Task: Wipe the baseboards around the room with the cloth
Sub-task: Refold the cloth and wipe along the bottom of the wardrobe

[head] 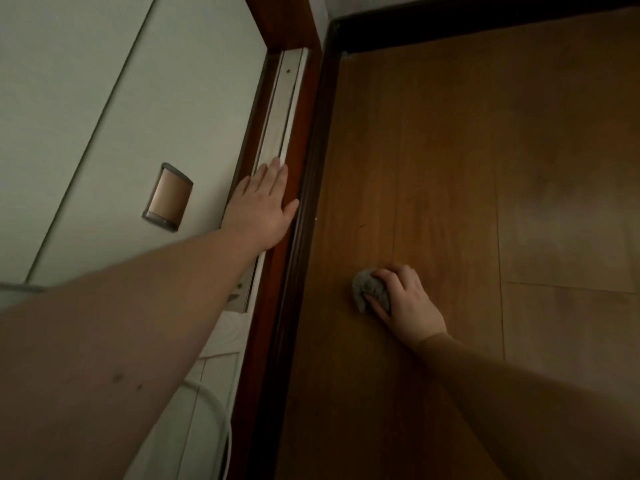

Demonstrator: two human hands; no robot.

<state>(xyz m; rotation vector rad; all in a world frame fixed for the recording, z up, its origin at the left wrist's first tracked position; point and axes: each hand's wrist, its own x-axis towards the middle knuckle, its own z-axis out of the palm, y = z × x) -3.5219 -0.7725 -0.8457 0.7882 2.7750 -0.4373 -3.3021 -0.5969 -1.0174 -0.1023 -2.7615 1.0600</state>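
Note:
A dark brown baseboard [313, 161] runs along the left edge of the wooden floor and turns right at the far corner [337, 27]. My right hand [407, 299] grips a bunched grey cloth [369, 289] on the floor, a short way right of the baseboard and not touching it. My left hand [263, 206] lies flat with straight fingers against the red-brown door frame and its metal track, above the baseboard.
A pale sliding door [104, 116] with a recessed bronze handle [168, 197] fills the left side. The metal door track [280, 109] runs beside the red-brown frame [298, 133]. A white cord [221, 420] curves at the lower left. Wooden floor [485, 185] spreads to the right.

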